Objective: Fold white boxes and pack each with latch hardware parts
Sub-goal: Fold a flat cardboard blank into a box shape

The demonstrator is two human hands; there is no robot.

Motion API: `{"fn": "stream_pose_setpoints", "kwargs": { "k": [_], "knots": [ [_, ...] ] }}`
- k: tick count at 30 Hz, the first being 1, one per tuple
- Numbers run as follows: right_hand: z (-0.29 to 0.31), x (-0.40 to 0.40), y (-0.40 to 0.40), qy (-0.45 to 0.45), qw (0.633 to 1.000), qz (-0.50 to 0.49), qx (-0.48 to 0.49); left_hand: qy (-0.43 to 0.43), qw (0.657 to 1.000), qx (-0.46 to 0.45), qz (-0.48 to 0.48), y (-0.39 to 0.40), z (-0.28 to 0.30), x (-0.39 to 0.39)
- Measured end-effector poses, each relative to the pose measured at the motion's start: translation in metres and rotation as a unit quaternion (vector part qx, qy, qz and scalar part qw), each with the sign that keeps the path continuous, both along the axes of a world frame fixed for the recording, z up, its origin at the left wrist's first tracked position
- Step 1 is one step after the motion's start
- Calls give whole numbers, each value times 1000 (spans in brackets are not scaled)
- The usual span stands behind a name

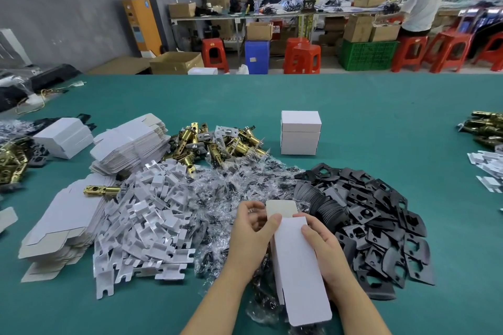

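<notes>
Now both hands grip box — flap up

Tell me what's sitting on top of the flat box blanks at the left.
One brass latch lies on the flat box blanks, its right end reaching the white plastic inserts, which overlap the stack's right edge. Whatever lies under the stack is hidden.

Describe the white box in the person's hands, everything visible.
The long white cardboard box is erected into a narrow rectangular carton, plain and unprinted, lying lengthwise away from the person above the green table. Its far end is open, with a rounded tuck flap standing up and showing a duller off-white inner face. The left hand grips the far left edge, thumb on top; the right hand holds the right side. The near end shows another flap. Contents cannot be seen.
</notes>
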State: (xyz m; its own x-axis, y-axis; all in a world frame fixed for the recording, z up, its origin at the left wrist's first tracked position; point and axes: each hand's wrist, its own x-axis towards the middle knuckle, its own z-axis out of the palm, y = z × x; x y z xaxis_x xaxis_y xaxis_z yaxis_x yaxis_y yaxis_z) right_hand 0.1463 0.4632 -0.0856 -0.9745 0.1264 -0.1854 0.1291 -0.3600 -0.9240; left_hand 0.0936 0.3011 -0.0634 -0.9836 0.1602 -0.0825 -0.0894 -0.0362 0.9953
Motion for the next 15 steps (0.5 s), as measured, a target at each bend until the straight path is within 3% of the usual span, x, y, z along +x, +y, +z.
{"fn": "stream_pose_setpoints", "kwargs": {
  "k": [5, 8, 15],
  "knots": [
    [1, -1, 1, 8, 1000, 12, 5, -187, 979, 83, -18, 3, 12, -6],
    [0, -2, 1, 21, 1000, 19, 12, -235, 968, 88, -34, 5, 16, -9],
    [-2, -2, 1, 39, 999, 31, 21, -308, 926, 206, -71, 4, 17, -12]
  ]
}}
